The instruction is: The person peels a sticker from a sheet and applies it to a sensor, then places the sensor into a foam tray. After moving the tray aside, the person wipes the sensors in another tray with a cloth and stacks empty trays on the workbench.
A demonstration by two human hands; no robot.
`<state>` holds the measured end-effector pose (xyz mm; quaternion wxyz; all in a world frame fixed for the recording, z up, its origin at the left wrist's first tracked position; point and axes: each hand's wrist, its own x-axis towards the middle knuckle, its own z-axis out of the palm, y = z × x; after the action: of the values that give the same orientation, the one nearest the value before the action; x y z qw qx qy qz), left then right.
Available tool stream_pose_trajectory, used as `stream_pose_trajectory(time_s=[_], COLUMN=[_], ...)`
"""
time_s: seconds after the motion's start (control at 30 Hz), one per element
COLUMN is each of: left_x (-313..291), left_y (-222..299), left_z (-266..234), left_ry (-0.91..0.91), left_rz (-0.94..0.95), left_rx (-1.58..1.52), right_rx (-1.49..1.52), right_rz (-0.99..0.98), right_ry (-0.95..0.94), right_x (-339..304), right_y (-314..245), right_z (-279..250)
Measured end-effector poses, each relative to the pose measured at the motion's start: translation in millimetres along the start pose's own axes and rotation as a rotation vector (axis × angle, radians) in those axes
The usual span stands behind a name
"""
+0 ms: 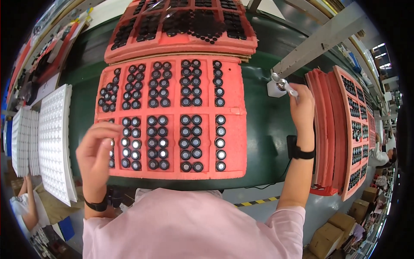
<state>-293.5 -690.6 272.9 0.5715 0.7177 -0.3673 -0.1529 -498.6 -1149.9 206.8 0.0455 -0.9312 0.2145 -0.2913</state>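
Presently I am holding the left hand point(95, 149) half open over the near left corner of the pink foam tray point(236, 142), its thumb standing apart from the curved fingers; nothing is showing in its grasp, though blur is keeping me from telling whether a fingertip is touching a piece. On the other side I am gripping what looks like a metal spoon-like tool point(282, 84) in the right hand point(302, 101), the fingers closing round its handle, while its shiny rounded parts are lying over or just beside a small white container point(274, 90). Between the hands, the tray is resting on the green worktop point(269, 142), its compartments running in two rows of five. Black round pieces point(196, 131) with pale centres are standing in it, mostly in double files, but in single file at the right and more loosely in the far left compartment. Beyond it, a second foam tray point(125, 56) is holding more dark pieces. White moulded trays point(56, 142) are standing at the left, stacked red foam trays point(327, 129) are sitting at the right, and a pale metal post point(319, 41) is slanting across the upper right.
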Motion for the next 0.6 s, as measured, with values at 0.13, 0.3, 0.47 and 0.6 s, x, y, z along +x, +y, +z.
stream_pose_trajectory(time_s=[0.13, 0.3, 0.47, 0.6], left_x=[-34.1, -69.2, -99.2, -114.7], left_y=[-21.4, -42.1, -51.9, -66.4], left_z=[-31.4, -58.5, -65.2, -60.9], left_ry=[0.34, 0.518, 0.582, 0.568], left_rz=[-0.036, -0.065, -0.101, -0.123], left_rx=[0.203, 0.364, 0.356, 0.454], right_rx=[-0.17, -0.281, -0.288, -0.257], right_rz=[-0.095, -0.142, -0.2, -0.234], right_ry=[-0.076, -0.111, -0.131, -0.071], right_x=[16.8, 17.4, 18.0, 14.1], right_y=[9.5, 31.9, 61.8, 59.4], right_z=[22.2, 32.1, 38.8, 29.1])
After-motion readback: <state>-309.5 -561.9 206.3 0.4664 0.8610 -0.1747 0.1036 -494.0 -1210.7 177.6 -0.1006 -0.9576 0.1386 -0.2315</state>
